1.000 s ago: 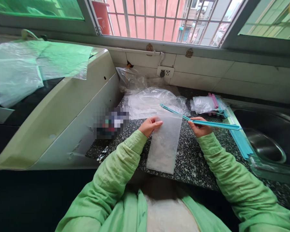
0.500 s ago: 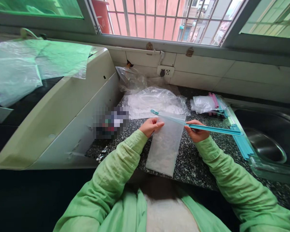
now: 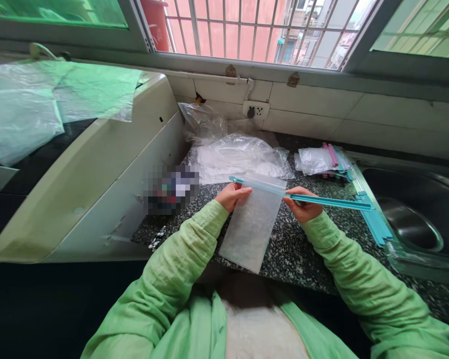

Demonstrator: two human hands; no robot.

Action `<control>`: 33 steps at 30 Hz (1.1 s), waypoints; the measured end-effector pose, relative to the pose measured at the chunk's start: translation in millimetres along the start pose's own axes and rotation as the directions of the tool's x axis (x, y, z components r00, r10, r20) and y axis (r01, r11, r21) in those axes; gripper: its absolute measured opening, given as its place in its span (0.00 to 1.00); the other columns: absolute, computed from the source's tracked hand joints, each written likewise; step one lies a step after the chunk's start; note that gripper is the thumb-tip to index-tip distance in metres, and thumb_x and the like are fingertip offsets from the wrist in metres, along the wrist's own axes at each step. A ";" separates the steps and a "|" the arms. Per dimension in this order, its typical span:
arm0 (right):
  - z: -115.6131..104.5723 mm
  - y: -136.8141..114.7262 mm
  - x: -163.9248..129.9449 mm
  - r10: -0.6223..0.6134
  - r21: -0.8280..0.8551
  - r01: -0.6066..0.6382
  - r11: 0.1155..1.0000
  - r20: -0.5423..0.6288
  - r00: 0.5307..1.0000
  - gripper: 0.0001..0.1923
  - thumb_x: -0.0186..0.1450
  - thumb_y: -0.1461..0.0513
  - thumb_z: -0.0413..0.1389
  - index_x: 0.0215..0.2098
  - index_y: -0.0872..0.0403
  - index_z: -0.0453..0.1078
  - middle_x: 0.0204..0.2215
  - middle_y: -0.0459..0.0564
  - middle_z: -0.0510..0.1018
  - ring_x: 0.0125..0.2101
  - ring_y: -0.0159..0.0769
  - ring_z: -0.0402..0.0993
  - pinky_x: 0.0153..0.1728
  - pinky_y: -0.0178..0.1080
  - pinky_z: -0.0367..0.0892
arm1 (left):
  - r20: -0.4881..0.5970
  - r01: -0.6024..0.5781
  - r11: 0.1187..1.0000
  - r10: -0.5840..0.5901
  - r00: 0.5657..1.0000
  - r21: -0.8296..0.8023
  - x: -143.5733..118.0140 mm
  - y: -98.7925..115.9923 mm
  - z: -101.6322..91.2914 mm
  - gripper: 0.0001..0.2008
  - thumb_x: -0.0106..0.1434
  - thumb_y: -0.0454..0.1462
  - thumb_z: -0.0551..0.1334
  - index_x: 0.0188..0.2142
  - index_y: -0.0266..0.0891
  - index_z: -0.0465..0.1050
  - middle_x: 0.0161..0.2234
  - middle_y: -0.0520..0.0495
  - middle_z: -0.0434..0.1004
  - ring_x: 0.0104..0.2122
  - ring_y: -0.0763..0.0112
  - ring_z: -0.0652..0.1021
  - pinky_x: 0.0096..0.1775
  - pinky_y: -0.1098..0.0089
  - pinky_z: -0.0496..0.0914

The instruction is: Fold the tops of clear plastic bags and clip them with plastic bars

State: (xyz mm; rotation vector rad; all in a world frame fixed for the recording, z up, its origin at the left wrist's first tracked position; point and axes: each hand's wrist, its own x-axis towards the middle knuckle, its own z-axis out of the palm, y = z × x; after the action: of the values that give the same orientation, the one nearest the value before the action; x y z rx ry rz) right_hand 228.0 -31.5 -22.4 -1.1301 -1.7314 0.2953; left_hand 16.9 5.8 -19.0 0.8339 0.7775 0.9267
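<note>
My left hand (image 3: 231, 197) is closed in a pinch on the upper left edge of a frosted plastic bag (image 3: 249, 229). The bag hangs tilted over the speckled counter, its lower end toward me. Along the bag's top lies one arm of a teal bag sealing clip (image 3: 329, 201); its rounded tip shows just past my left fingers. The clip's other arm sticks out to the right, unfolded. My right hand (image 3: 303, 205) is closed on the clip near its joint, at the bag's upper right corner. Some right fingers are hidden behind the clip.
Clear plastic bags (image 3: 243, 154) lie in a heap behind my hands. Teal clips (image 3: 376, 222) lie by the sink (image 3: 411, 224) at right, with small bags and pink clips (image 3: 331, 154) beyond. A large cream machine (image 3: 130, 164) stands left; a blurred-out patch (image 3: 172, 189) hides something beside it.
The bag's lower end has swung left toward my left sleeve. The clip's left tip has shifted slightly left and down. Both hands keep their hold with little movement.
</note>
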 end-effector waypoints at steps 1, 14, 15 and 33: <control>0.3 0.0 -0.3 -0.003 -0.001 0.003 1.000 -0.003 1.000 0.09 0.55 0.57 0.55 0.29 0.55 0.68 0.21 0.47 0.72 0.18 0.28 0.65 0.16 0.32 0.62 | 0.001 -0.002 1.000 0.002 1.000 0.005 0.5 -0.6 -0.3 0.18 0.34 0.40 0.70 0.24 0.32 0.69 0.17 0.52 0.67 0.18 0.79 0.66 0.22 0.75 0.57; -1.0 -3.0 1.2 -0.117 -0.055 0.118 0.991 0.028 0.993 0.06 0.55 0.60 0.56 0.28 0.55 0.69 0.21 0.48 0.73 0.19 0.29 0.68 0.20 0.33 0.66 | -0.079 -0.045 0.997 0.040 0.996 -0.060 2.7 -2.8 4.0 0.15 0.33 0.37 0.68 0.22 0.32 0.68 0.17 0.54 0.68 0.18 0.80 0.66 0.23 0.75 0.59; -1.5 -3.2 1.6 -0.111 -0.065 0.114 0.991 0.038 0.993 0.07 0.55 0.59 0.55 0.28 0.55 0.69 0.21 0.48 0.73 0.20 0.29 0.68 0.21 0.33 0.67 | -0.083 -0.050 0.997 0.045 0.996 -0.063 2.8 -3.1 3.8 0.15 0.33 0.36 0.68 0.21 0.32 0.68 0.16 0.54 0.67 0.17 0.80 0.66 0.23 0.75 0.58; -12.6 -2.6 12.6 -0.272 -0.183 0.282 0.942 0.074 0.959 0.06 0.56 0.59 0.55 0.27 0.54 0.69 0.22 0.49 0.73 0.22 0.32 0.68 0.22 0.36 0.68 | -0.167 -0.085 0.994 0.072 0.983 -0.070 4.6 -3.4 4.3 0.12 0.33 0.35 0.67 0.20 0.33 0.70 0.18 0.53 0.70 0.20 0.79 0.68 0.25 0.75 0.60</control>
State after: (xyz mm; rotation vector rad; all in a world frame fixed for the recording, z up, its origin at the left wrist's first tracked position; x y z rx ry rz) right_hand 236.4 -26.6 -7.3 -1.0028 -1.9674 -0.0201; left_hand 23.6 7.6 -20.9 0.7314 0.8510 1.0993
